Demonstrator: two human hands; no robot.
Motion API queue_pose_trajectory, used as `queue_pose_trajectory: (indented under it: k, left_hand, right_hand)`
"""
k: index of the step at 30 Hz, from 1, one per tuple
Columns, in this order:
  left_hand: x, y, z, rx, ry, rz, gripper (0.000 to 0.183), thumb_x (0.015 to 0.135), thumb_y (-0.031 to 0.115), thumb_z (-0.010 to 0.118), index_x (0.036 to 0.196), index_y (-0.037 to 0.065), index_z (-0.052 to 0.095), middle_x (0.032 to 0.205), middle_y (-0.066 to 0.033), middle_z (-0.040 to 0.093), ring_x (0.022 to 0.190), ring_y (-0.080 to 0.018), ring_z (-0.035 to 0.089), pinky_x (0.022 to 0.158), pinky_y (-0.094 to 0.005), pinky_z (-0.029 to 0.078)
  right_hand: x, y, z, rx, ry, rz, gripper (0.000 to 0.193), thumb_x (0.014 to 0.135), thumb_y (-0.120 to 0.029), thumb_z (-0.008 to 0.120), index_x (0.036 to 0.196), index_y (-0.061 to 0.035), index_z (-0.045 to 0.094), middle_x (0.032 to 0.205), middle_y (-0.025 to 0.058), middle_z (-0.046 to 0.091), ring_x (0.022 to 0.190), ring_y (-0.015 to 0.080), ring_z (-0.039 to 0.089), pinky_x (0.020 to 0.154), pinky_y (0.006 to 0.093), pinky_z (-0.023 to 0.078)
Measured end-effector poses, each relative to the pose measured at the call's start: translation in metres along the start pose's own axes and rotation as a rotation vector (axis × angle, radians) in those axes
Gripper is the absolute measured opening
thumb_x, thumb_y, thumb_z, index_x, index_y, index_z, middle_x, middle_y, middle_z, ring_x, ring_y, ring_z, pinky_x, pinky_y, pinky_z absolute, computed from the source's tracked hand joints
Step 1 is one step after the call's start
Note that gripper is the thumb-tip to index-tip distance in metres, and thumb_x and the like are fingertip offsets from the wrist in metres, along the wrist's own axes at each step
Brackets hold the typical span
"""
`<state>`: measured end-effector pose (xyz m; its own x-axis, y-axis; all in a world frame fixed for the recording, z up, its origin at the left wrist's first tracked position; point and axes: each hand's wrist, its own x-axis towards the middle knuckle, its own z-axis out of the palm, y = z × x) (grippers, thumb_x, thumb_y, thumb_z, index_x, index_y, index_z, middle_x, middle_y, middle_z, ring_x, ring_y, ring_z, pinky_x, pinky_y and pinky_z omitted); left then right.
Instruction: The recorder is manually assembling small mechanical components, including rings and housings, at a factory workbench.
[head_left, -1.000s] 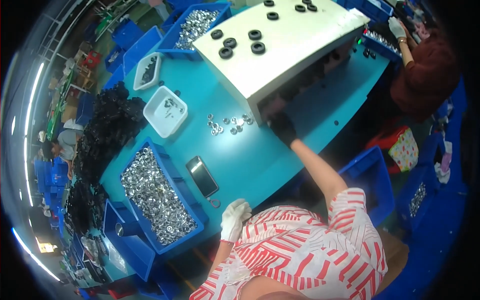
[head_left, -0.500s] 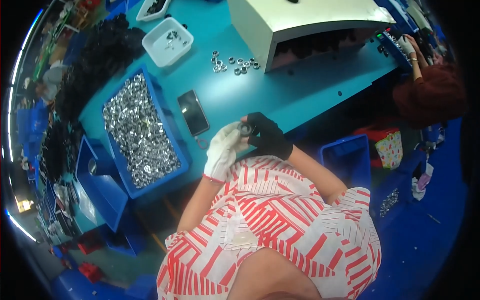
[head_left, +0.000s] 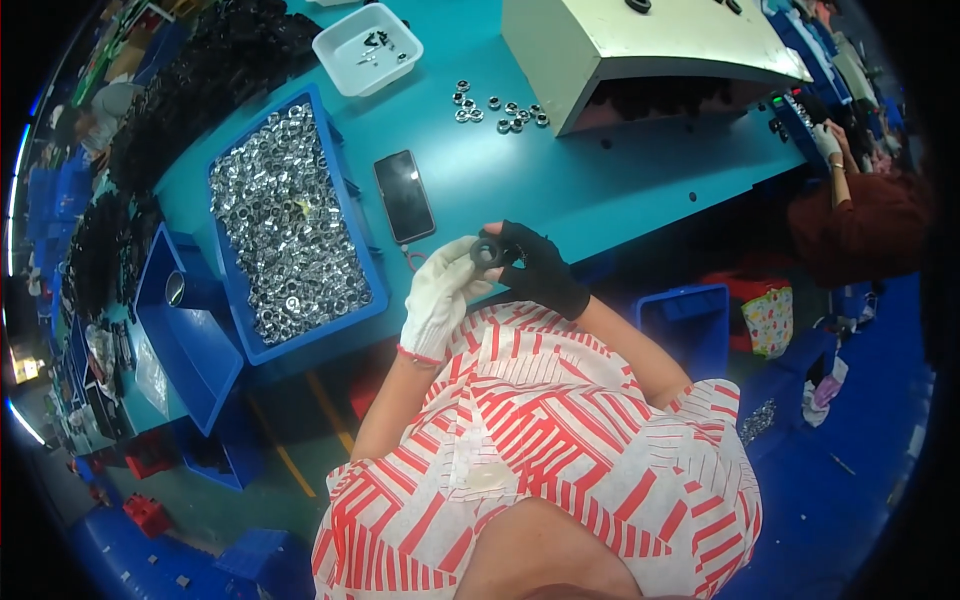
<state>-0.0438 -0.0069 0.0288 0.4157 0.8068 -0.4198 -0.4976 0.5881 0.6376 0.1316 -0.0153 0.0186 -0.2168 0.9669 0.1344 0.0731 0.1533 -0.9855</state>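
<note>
My left hand point(head_left: 436, 297), in a white knit glove, pinches a small dark ring-shaped part point(head_left: 486, 253) from the left. From the other side my right hand point(head_left: 546, 274), in a black glove with bare fingertips, grips the same part with thumb and finger. The ring is held just above the table's near edge, in front of my body, its round opening turned up. A phone point(head_left: 404, 196) with a dark screen lies just beyond my left hand, with a small pinkish loop at its near end. Fine detail on the ring is too small to make out.
A blue bin point(head_left: 375, 294) full of shiny metal rings stands at left; an emptier blue bin point(head_left: 205, 375) is beside it. Farther off are a white tray point(head_left: 347, 82), loose metal rings point(head_left: 515, 112) and a cream box point(head_left: 660, 35). A co-worker point(head_left: 860, 230) works at far right.
The view has shifted, so the table and its things sit higher and slightly right. Both hands keep hold of the dark ring, which faces a little differently.
</note>
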Motion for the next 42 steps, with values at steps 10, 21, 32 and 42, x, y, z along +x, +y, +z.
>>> queue_pose_trajectory:
  k: [10,21,32,42]
  left_hand:
    - [-0.008,0.0,0.005,0.423,0.299,0.194,0.054,0.08,0.007,0.064,0.126,-0.007,0.039,0.116,-0.0182,0.054,0.098,-0.0216,0.059,0.078,-0.0303,0.05]
    - [-0.005,-0.002,0.007,0.035,0.071,0.023,0.049,0.084,0.009,0.058,0.126,-0.009,0.039,0.104,-0.0135,0.06,0.082,-0.0155,0.062,0.074,-0.0257,0.052]
    - [-0.002,-0.007,0.004,0.007,0.098,0.012,0.043,0.084,0.012,0.057,0.121,-0.008,0.045,0.101,-0.0105,0.059,0.082,-0.0152,0.06,0.077,-0.0299,0.052]
    - [-0.002,-0.002,0.001,-0.053,0.05,-0.021,0.037,0.084,0.011,0.056,0.117,-0.003,0.049,0.101,-0.0082,0.059,0.084,-0.0141,0.06,0.079,-0.0293,0.052]
  right_hand:
    - [0.002,-0.015,0.005,-0.359,-0.028,-0.028,0.056,0.069,-0.004,0.07,0.121,-0.0091,0.05,0.108,0.0083,0.057,0.091,0.0203,0.061,0.073,0.0296,0.05]
    - [0.003,-0.01,0.0,-0.396,0.024,-0.096,0.059,0.067,-0.007,0.073,0.121,-0.0105,0.05,0.102,0.0082,0.057,0.091,0.0234,0.059,0.075,0.0317,0.05]
    - [0.006,-0.015,0.004,-0.477,0.02,-0.114,0.061,0.066,-0.013,0.076,0.121,-0.0106,0.049,0.104,0.0074,0.056,0.094,0.0236,0.058,0.078,0.0318,0.049]
    - [0.006,0.006,-0.001,-0.104,-0.049,0.045,0.047,0.071,-0.013,0.073,0.113,-0.0072,0.054,0.104,0.0078,0.057,0.089,0.0189,0.06,0.074,0.0294,0.05]
